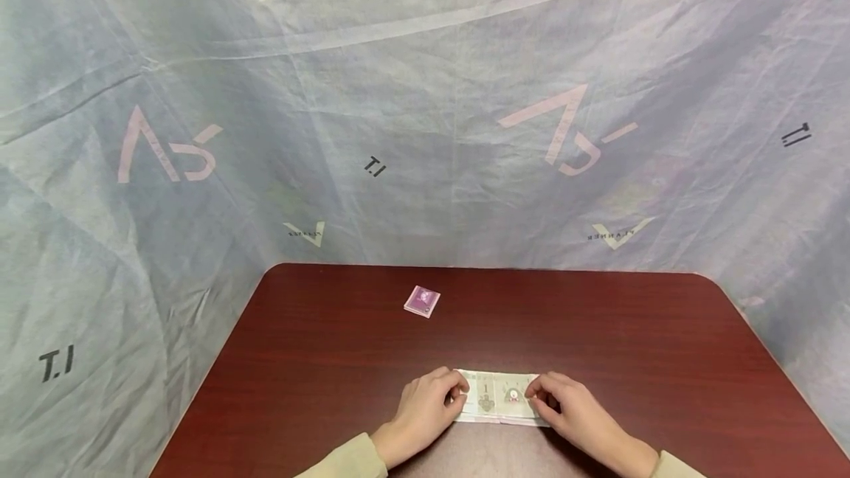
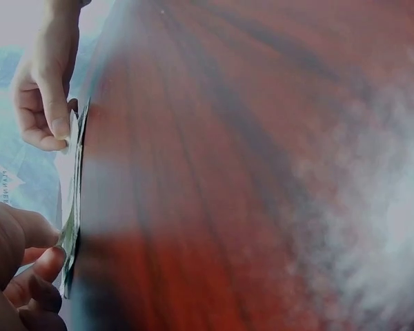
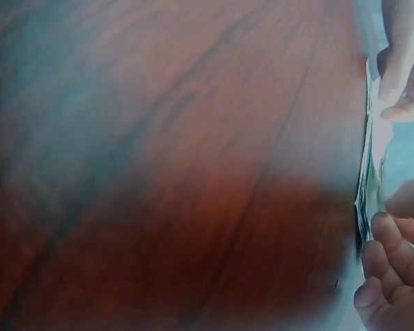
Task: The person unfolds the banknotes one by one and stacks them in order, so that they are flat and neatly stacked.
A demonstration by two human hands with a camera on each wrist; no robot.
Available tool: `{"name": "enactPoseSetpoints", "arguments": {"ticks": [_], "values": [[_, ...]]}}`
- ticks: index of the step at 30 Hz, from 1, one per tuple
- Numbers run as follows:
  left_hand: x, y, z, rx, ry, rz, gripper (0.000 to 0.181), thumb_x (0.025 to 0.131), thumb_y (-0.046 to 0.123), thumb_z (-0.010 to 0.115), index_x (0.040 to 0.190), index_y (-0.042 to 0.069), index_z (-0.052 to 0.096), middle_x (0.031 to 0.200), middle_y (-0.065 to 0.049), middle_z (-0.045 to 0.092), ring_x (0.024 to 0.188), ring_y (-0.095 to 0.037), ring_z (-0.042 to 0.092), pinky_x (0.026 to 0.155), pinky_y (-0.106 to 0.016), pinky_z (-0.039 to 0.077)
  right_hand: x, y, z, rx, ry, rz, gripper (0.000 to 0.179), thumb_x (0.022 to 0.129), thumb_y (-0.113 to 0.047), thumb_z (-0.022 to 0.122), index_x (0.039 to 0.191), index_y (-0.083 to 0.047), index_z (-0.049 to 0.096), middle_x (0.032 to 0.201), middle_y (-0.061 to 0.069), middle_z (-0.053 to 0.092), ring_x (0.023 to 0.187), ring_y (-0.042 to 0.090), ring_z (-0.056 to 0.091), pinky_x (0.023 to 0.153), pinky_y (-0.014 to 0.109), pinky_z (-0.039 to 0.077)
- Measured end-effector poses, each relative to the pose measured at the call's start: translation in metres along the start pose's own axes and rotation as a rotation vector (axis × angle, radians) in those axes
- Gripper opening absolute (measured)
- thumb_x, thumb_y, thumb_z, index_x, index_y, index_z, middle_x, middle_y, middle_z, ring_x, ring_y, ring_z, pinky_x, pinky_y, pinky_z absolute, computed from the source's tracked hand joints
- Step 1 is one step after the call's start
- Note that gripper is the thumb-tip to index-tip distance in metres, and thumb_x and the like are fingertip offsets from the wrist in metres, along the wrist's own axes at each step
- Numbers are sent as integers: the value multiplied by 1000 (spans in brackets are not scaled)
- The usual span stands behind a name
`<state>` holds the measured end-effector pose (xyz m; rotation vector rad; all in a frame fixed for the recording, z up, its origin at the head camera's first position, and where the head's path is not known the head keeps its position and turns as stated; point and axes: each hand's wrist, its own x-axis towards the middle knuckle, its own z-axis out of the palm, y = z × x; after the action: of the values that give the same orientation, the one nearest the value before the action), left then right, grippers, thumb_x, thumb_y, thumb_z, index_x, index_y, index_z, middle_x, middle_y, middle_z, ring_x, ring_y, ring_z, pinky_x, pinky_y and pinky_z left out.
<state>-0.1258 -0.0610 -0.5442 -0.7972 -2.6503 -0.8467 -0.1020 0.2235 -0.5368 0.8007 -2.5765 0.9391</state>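
Observation:
A pale green banknote point(image 1: 498, 393) marked with a 1 lies lengthwise at the top of a thin stack of notes point(image 2: 79, 148) on the table near me. My left hand point(image 1: 425, 406) pinches the note's left end between thumb and fingertips. At the opposite end my right hand point(image 1: 579, 413) pinches it the same way. Both wrist views show the stack edge-on, with the upper note bowed a little away from those beneath; the left fingers point(image 2: 45, 265) and right fingers point(image 3: 393, 241) grip its ends.
Farther back on the dark red wooden table point(image 1: 598, 330) lies a small purple square pile point(image 1: 422, 301) with a printed top. A grey printed cloth point(image 1: 425, 94) hangs behind the table and along both sides.

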Motion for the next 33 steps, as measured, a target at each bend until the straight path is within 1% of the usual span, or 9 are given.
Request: {"name": "enactPoseSetpoints", "arguments": {"ticks": [4, 10, 18, 22, 26, 31, 33], "values": [[1, -2, 1, 5, -6, -6, 17, 82, 13, 79, 88, 27, 72, 76, 20, 54, 62, 6, 46, 51, -16, 34, 1, 2, 1, 1, 9, -10, 26, 85, 1, 81, 93, -20, 68, 83, -20, 57, 75, -7, 48, 59, 17, 43], [3, -4, 2, 21, -12, -1, 18, 82, 13, 78, 89, 27, 72, 77, 20, 55, 63, 6, 47, 52, -16, 34, 2, 5, 1, -1, -3, -19, 26, 85, 1, 80, 93, -20, 68, 83, -20, 57, 75, -5, 49, 60, 17, 43], [6, -2, -2, 38, -20, -3, 16, 82, 13, 77, 89, 27, 72, 77, 18, 54, 63, 4, 47, 52, -18, 34, 6, 7, 1, -22, -12, -31, 27, 84, 1, 81, 93, -21, 68, 82, -22, 55, 76, -2, 50, 61, 17, 43], [7, -2, -3, 36, -29, -3, 16, 83, 13, 77, 89, 27, 72, 78, 18, 54, 62, 4, 46, 51, -18, 33, 7, 8, -1, -52, -24, -37, 27, 83, 0, 81, 94, -21, 68, 83, -22, 55, 78, -2, 49, 62, 19, 44], [7, -2, -2, 26, -35, -9, 16, 84, 13, 77, 90, 27, 73, 79, 18, 54, 63, 5, 45, 52, -18, 34, 6, 10, -2, -116, -17, -60, 29, 82, -4, 84, 95, -23, 68, 82, -24, 51, 77, -4, 44, 62, 19, 40], [4, 1, -2, 12, -58, -35, 16, 84, 14, 78, 91, 27, 73, 79, 19, 54, 63, 5, 45, 52, -18, 33, 2, 12, -7, -172, -34, -122, 32, 81, -11, 87, 101, -25, 67, 82, -23, 44, 78, -3, 38, 63, 19, 34], [2, 2, -2, 11, -62, -39, 15, 85, 15, 78, 91, 27, 73, 79, 19, 54, 64, 6, 45, 52, -18, 33, 2, 13, -9, -184, -41, -147, 33, 80, -12, 88, 102, -26, 67, 82, -22, 44, 79, -3, 37, 64, 19, 34]]}}
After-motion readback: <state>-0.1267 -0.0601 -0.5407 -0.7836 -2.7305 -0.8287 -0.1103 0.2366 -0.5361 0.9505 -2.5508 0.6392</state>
